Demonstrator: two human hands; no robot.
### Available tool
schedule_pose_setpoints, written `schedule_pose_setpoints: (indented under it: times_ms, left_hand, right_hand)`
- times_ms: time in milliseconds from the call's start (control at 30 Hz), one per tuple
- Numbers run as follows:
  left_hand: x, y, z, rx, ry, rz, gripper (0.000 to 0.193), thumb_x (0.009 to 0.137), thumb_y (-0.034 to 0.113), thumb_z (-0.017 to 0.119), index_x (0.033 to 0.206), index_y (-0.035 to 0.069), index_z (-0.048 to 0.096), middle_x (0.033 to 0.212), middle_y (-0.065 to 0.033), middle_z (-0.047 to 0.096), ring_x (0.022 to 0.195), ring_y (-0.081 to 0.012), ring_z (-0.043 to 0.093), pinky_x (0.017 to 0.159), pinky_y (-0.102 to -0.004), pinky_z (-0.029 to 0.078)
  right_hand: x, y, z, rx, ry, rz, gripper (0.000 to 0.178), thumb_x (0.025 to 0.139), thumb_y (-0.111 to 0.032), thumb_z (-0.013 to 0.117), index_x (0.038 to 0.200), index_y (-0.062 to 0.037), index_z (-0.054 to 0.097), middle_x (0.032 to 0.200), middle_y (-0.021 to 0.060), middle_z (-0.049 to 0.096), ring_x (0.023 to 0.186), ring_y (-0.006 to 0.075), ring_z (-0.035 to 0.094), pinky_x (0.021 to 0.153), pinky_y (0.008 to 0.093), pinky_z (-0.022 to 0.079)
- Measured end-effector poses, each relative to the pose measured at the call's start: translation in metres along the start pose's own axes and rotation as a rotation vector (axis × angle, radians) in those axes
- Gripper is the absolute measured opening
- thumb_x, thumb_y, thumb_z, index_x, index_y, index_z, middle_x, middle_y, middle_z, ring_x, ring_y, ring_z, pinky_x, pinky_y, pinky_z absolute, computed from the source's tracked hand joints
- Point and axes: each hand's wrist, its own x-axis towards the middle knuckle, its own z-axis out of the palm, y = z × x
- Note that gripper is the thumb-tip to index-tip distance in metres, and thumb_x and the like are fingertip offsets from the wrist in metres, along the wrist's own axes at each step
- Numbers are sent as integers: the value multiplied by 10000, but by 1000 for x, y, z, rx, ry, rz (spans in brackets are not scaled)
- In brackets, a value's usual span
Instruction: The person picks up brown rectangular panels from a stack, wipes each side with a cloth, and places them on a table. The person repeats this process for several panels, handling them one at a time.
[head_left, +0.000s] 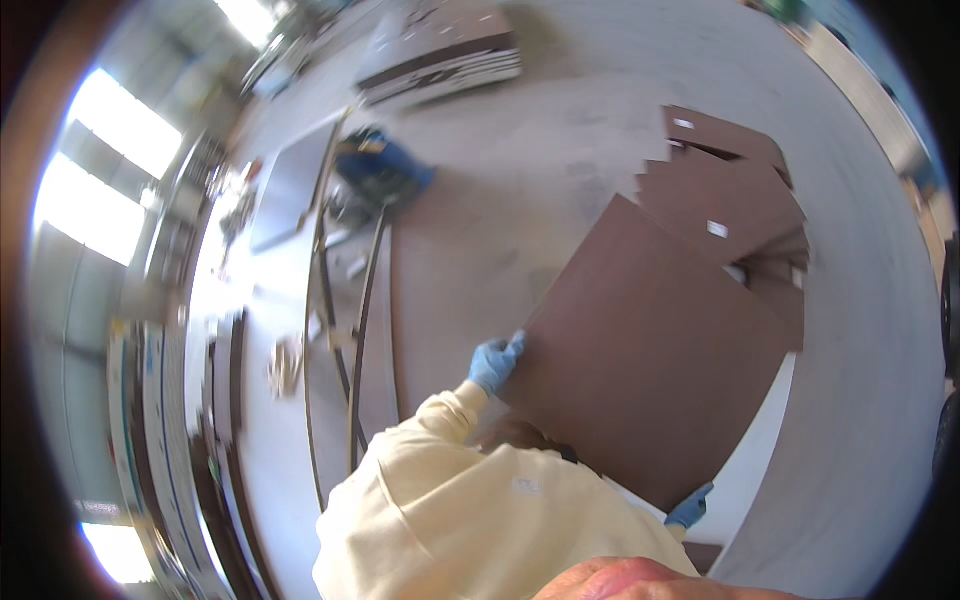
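A large flat brown panel (pixel 650 350) is held tilted in front of my body. My left hand (pixel 495 365), in a blue glove, grips its left edge, with the fingers bent over it. At the panel's near right corner, my right hand (pixel 689 507), also gloved in blue, closes on the edge; part of it is hidden. Beyond the panel, more brown panels (pixel 720 195) lie in an uneven fanned pile, some with small white labels. A white sheet (pixel 765 430) shows below the held panel's right side.
To my left runs a long white-topped bench (pixel 275 450) with a grey panel (pixel 290 190) on its far part. A blurred blue object (pixel 390 170) stands beside it. Several boards (pixel 170 430) stand upright at the far left. A low panel stack (pixel 440 55) lies on the floor ahead.
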Motion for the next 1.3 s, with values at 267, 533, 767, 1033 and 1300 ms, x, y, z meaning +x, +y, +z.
schedule_pose_setpoints:
  times_ms: [267, 533, 767, 1033, 1300]
  left_hand:
    - [-71, -149, -135, -298, 603, -241, 591, 957, 549, 687, 841, -27, 753, 649, -99, 652, 633, -144, 546, 651, -361, 494]
    - [-270, -306, -200, -274, 1021, -751, 718, 963, 647, 610, 773, -35, 726, 622, -171, 584, 613, -197, 500, 657, -420, 470]
    - [-435, -451, -189, -559, 1442, -993, 780, 914, 719, 638, 701, -26, 725, 604, -63, 590, 610, -176, 458, 629, -404, 450]
    - [-577, -566, -213, -934, 1497, -1130, 873, 906, 703, 656, 1362, -41, 629, 1324, -116, 670, 1120, -225, 628, 1018, -366, 501]
    - [-608, -626, -230, -974, 1770, -1085, 746, 937, 624, 675, 1285, -36, 691, 1229, -119, 718, 1086, -238, 666, 942, -369, 544]
  right_hand:
    - [-39, -118, 183, 73, -532, -351, 706, 1017, -553, 607, 1195, 127, 681, 1099, 142, 699, 922, 221, 599, 870, 360, 525]
    - [-225, -150, 347, -329, -1159, -684, 686, 1010, -604, 590, 895, 59, 720, 775, 51, 674, 703, 164, 536, 673, 387, 474]
    - [-459, -104, 345, -485, -1556, -1036, 740, 1018, -636, 532, 658, 5, 610, 561, 82, 495, 583, 165, 398, 587, 428, 394]
    - [-698, 7, 297, -754, -1735, -1240, 708, 987, -662, 532, 804, -6, 725, 772, 235, 674, 702, 339, 627, 745, 447, 516]
    - [-837, 64, 269, -948, -1824, -1386, 697, 955, -685, 522, 779, -41, 724, 875, 264, 696, 864, 454, 679, 801, 501, 529]
